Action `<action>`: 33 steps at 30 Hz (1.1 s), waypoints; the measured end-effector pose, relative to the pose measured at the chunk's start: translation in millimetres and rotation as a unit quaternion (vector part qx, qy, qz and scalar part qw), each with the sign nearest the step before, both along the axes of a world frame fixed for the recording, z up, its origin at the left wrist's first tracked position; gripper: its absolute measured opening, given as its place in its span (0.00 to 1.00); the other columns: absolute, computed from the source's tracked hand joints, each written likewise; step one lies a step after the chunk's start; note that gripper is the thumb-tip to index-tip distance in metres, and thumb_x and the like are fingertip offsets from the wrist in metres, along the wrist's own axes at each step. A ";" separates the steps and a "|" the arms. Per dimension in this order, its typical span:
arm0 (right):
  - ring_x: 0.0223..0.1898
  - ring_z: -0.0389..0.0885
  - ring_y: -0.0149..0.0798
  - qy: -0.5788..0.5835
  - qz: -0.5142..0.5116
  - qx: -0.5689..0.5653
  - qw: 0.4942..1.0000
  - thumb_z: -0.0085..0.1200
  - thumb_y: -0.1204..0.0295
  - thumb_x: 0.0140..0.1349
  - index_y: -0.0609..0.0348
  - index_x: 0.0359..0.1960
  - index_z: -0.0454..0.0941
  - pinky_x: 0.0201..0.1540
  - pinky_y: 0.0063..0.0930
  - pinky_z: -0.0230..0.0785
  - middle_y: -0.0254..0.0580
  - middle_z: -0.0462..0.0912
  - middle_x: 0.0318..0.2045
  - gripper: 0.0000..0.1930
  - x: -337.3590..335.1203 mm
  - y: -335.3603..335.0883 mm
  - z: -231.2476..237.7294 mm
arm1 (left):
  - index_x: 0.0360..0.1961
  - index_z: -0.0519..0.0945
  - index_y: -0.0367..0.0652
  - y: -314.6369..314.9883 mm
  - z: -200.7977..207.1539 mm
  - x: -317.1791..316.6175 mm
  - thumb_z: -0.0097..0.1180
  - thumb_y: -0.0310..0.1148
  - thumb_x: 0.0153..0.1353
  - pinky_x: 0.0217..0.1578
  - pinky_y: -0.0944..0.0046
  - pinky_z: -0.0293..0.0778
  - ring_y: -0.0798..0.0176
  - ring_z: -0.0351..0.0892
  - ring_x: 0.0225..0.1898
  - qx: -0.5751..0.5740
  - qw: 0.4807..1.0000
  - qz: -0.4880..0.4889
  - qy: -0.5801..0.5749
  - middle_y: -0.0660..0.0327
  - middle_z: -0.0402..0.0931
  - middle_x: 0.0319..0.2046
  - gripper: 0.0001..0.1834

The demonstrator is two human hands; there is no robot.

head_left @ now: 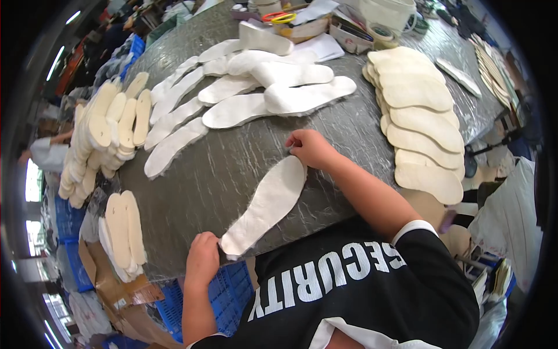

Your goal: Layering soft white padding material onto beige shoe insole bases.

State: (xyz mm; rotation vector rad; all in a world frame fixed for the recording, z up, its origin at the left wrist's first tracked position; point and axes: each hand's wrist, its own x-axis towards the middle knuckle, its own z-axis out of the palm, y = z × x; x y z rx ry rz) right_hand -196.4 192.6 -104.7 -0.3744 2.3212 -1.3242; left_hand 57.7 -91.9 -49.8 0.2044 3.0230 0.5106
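Observation:
A fuzzy white insole (266, 203) lies slantwise on the dark table near its front edge, its wide toe end away from me. My left hand (202, 259) is closed at the narrow heel end, thumb and fingers pinching its edge. At the toe end, my right hand (315, 149) is closed with its fingertips on the rim. Beyond my hands spreads a loose heap of white fleecy insoles (232, 110), several overlapping. To the right, a fanned row of cream insoles (421, 134) runs along the table.
A tall pile of cream insoles (102, 128) stands at the left edge, with a smaller stack (125, 230) nearer me. Boxes (349, 39), orange-handled scissors (279, 17) and a white bucket (388, 13) sit at the back. Blue crates (224, 294) and a cardboard box (110, 273) are below the table.

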 end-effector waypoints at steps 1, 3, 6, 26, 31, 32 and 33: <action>0.34 0.82 0.42 0.007 -0.013 -0.027 1.000 0.58 0.77 0.56 0.62 0.41 0.80 0.40 0.36 0.74 0.47 0.83 0.31 0.10 7.4 14.3 -3.1 | 0.32 0.76 0.35 0.0 -3.2 -4.8 0.49 0.18 0.51 0.44 0.52 0.72 0.44 0.74 0.42 0.026 0.999 0.044 0.009 0.50 0.75 0.36 0.07; 0.32 0.82 0.39 0.014 -0.051 -0.044 0.998 0.57 0.77 0.56 0.63 0.39 0.81 0.37 0.34 0.75 0.46 0.83 0.30 0.08 25.9 44.1 -6.0 | 0.33 0.75 0.34 0.2 -8.1 -16.0 0.47 0.18 0.53 0.47 0.52 0.71 0.41 0.74 0.43 0.048 0.998 0.047 -0.009 0.47 0.75 0.38 0.07; 0.25 0.81 0.36 -0.048 -0.092 -0.038 0.994 0.55 0.78 0.58 0.65 0.40 0.80 0.33 0.32 0.74 0.45 0.83 0.28 0.09 55.7 86.8 17.1 | 0.35 0.75 0.34 9.6 -9.3 -35.9 0.48 0.17 0.55 0.47 0.52 0.70 0.43 0.74 0.44 0.044 0.988 0.131 0.066 0.47 0.76 0.39 0.07; 0.28 0.74 0.35 0.290 -0.313 0.037 0.904 0.55 0.79 0.58 0.64 0.34 0.75 0.33 0.27 0.68 0.39 0.73 0.24 0.04 108.5 302.1 24.9 | 0.52 0.69 0.30 357.5 -13.3 -230.6 0.43 0.18 0.59 0.51 0.52 0.72 0.40 0.75 0.49 0.123 0.932 -0.328 -0.091 0.42 0.78 0.43 0.18; 0.31 0.75 0.22 0.427 -0.638 -0.308 0.561 0.47 0.75 0.70 0.62 0.47 0.77 0.27 0.19 0.68 0.34 0.81 0.38 0.09 90.4 425.8 70.2 | 0.48 0.71 0.29 366.5 -18.0 -237.3 0.45 0.20 0.60 0.49 0.51 0.73 0.40 0.77 0.48 0.103 0.938 -0.315 -0.097 0.42 0.79 0.39 0.14; 0.30 0.74 0.22 0.456 -0.618 -0.301 0.566 0.48 0.75 0.70 0.62 0.44 0.77 0.25 0.18 0.66 0.35 0.80 0.36 0.07 104.6 430.2 112.0 | 0.46 0.73 0.30 368.7 -19.7 -238.3 0.46 0.20 0.60 0.48 0.51 0.73 0.41 0.77 0.45 0.109 0.933 -0.335 -0.072 0.42 0.79 0.39 0.13; 0.28 0.73 0.23 0.482 -0.595 -0.297 0.570 0.48 0.74 0.70 0.62 0.40 0.77 0.22 0.17 0.64 0.36 0.79 0.34 0.06 114.3 435.7 136.5 | 0.44 0.74 0.30 370.6 -20.5 -238.7 0.47 0.20 0.60 0.46 0.51 0.73 0.41 0.78 0.42 0.111 0.929 -0.350 -0.044 0.43 0.79 0.39 0.11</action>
